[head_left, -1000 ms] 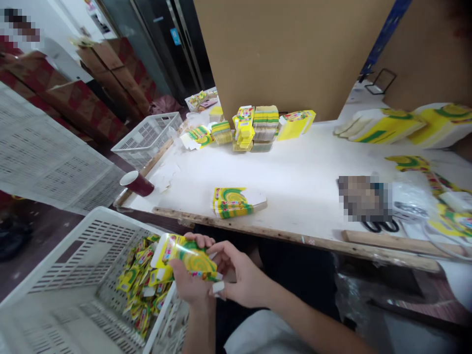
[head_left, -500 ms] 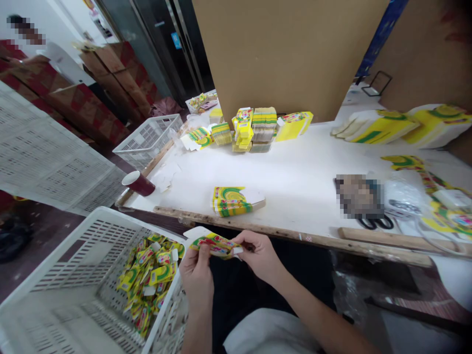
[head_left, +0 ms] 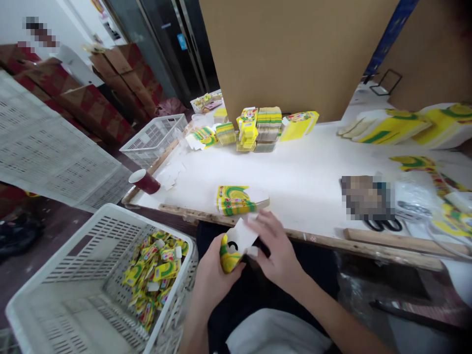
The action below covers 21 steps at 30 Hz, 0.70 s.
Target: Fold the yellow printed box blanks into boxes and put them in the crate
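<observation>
A small yellow and green carton point(head_left: 230, 258) is held over my lap, its end open toward me with white flaps standing out. My left hand point(head_left: 216, 275) is closed around its body. The fingers of my right hand point(head_left: 275, 246) are on the white flaps, slightly blurred, with the thumb low and the other fingers above. Just beyond my hands, a stack of flat cartons point(head_left: 236, 200) lies near the table's front edge. To the left, a white crate point(head_left: 73, 290) holds a heap of folded yellow cartons point(head_left: 155, 273).
On the white table point(head_left: 298, 172) stand bundled flat cartons point(head_left: 267, 128) at the back and larger yellow stacks point(head_left: 391, 128) at right. A dark red cup point(head_left: 145, 182) leans at the left corner. Wooden strips point(head_left: 391, 246) edge the front. A person point(head_left: 70, 61) stands among boxes.
The carton has gone from flattened to opened out, its end now turned toward me. My right hand has moved up onto the flaps, and the view has shifted slightly.
</observation>
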Motion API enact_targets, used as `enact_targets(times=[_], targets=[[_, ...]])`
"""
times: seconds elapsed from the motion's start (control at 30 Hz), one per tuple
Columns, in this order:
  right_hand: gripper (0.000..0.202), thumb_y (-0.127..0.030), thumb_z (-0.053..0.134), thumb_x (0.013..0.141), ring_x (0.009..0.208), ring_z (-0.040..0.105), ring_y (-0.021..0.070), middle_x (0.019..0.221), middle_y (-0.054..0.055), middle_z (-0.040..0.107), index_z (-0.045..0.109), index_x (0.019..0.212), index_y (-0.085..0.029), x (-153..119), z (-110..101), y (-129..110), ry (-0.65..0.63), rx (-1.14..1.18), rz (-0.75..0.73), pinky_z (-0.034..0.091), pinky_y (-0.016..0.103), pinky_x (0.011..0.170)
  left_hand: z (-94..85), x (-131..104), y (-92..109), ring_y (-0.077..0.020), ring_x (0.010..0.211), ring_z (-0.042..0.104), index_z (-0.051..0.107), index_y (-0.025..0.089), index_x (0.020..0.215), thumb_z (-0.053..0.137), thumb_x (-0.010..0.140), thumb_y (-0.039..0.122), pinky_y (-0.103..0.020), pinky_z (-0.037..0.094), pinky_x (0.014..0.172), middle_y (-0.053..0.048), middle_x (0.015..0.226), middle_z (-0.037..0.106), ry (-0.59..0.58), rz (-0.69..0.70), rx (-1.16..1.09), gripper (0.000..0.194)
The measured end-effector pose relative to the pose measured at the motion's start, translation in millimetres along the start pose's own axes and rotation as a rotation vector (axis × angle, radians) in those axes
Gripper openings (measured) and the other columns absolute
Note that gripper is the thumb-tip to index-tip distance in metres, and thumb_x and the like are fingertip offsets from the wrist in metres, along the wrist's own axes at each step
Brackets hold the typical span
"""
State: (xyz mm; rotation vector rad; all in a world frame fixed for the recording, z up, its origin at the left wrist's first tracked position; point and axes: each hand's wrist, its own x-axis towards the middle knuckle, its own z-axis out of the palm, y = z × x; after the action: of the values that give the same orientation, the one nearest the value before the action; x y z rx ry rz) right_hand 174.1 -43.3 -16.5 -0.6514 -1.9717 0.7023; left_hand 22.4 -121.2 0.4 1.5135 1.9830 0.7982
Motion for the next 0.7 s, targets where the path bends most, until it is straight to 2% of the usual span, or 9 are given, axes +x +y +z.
enact_targets(times=[0.07, 0.1, 0.23, 0.33, 0.43, 0.5, 0.57, 0.63, 0.7], targets=[[0.061, -0.026, 0.058, 0.083, 0.132, 0.035, 0.0258, 0.139, 0.012, 0.042, 0.034, 0.139, -0.021, -2, 5, 2, 0.095, 0.145, 0.230, 0.027, 0.046, 0.110, 4.5, -1, -1, -0.0224, 0.100, 0.060, 0.042, 0.022, 0.120, 0.067, 0.069, 0.026, -0.037, 0.048, 0.086, -0.006, 0.109, 0.062, 0.065, -0.027, 0.025, 0.057], [0.062, -0.027, 0.055, 0.084, 0.132, 0.036, 0.0260, 0.141, 0.013, 0.040, 0.031, 0.140, -0.020, -2, 9, 2, 0.096, 0.249, 0.335, 0.029, 0.046, 0.110, 7.0, -2, -1, -0.0229, 0.101, 0.060, 0.041, 0.022, 0.122, 0.068, 0.068, 0.027, -0.037, 0.048, 0.086, -0.007, 0.110, 0.062, 0.082, -0.031, 0.030, 0.060], [0.051, -0.029, 0.052, 0.083, 0.115, 0.055, 0.0270, 0.124, 0.011, 0.059, 0.044, 0.133, -0.019, 1, 24, -7, -0.041, 0.774, 0.707, 0.039, 0.047, 0.102, 19.4, -5, 2, -0.0251, 0.104, 0.061, 0.038, 0.023, 0.128, 0.070, 0.066, 0.028, -0.038, 0.048, 0.087, -0.010, 0.119, 0.059, 0.106, 0.027, -0.062, 0.070], [0.048, -0.032, 0.060, 0.079, 0.104, 0.062, 0.0265, 0.111, 0.008, 0.067, 0.053, 0.125, -0.021, 7, 28, -9, -0.089, 1.056, 0.842, 0.043, 0.047, 0.098, 28.0, -4, 4, -0.0255, 0.103, 0.062, 0.041, 0.024, 0.127, 0.073, 0.063, 0.025, -0.036, 0.049, 0.084, -0.012, 0.121, 0.058, 0.190, 0.082, -0.176, 0.072], [0.045, -0.036, 0.061, 0.080, 0.105, 0.061, 0.0261, 0.110, 0.007, 0.068, 0.056, 0.122, -0.022, 8, 27, -2, -0.088, 1.056, 0.830, 0.042, 0.047, 0.099, 30.1, -2, 2, -0.0229, 0.093, 0.065, 0.048, 0.025, 0.119, 0.073, 0.062, 0.022, -0.032, 0.050, 0.076, -0.009, 0.111, 0.062, 0.227, 0.140, -0.202, 0.062], [0.048, -0.036, 0.056, 0.083, 0.108, 0.060, 0.0259, 0.116, 0.008, 0.065, 0.051, 0.129, -0.022, 6, 26, 1, -0.108, 0.949, 0.748, 0.042, 0.047, 0.099, 28.2, 0, -1, -0.0212, 0.084, 0.065, 0.052, 0.026, 0.112, 0.072, 0.062, 0.019, -0.031, 0.050, 0.072, -0.005, 0.099, 0.064, 0.202, 0.145, -0.210, 0.054], [0.060, -0.031, 0.057, 0.083, 0.120, 0.052, 0.0264, 0.133, 0.010, 0.054, 0.038, 0.139, -0.022, 1, 24, 2, -0.174, 0.766, 0.559, 0.037, 0.047, 0.104, 25.8, 2, -5, -0.0200, 0.077, 0.065, 0.052, 0.025, 0.111, 0.070, 0.061, 0.016, -0.031, 0.050, 0.069, -0.004, 0.092, 0.065, 0.157, 0.118, -0.237, 0.054], [0.067, -0.021, 0.057, 0.081, 0.133, 0.037, 0.0252, 0.147, 0.010, 0.037, 0.030, 0.143, -0.022, -4, 21, -1, -0.287, 0.561, 0.325, 0.030, 0.044, 0.110, 24.8, 3, -9, -0.0205, 0.079, 0.065, 0.051, 0.022, 0.114, 0.067, 0.062, 0.013, -0.033, 0.051, 0.072, -0.007, 0.098, 0.064, 0.150, 0.126, -0.249, 0.056], [0.063, -0.011, 0.052, 0.081, 0.137, 0.030, 0.0223, 0.150, 0.009, 0.029, 0.036, 0.141, -0.022, -7, 19, -3, -0.378, 0.417, 0.187, 0.028, 0.039, 0.111, 25.4, 4, -11, -0.0230, 0.093, 0.063, 0.049, 0.020, 0.119, 0.066, 0.062, 0.012, -0.036, 0.050, 0.082, -0.012, 0.112, 0.059, 0.187, 0.165, -0.240, 0.060]])
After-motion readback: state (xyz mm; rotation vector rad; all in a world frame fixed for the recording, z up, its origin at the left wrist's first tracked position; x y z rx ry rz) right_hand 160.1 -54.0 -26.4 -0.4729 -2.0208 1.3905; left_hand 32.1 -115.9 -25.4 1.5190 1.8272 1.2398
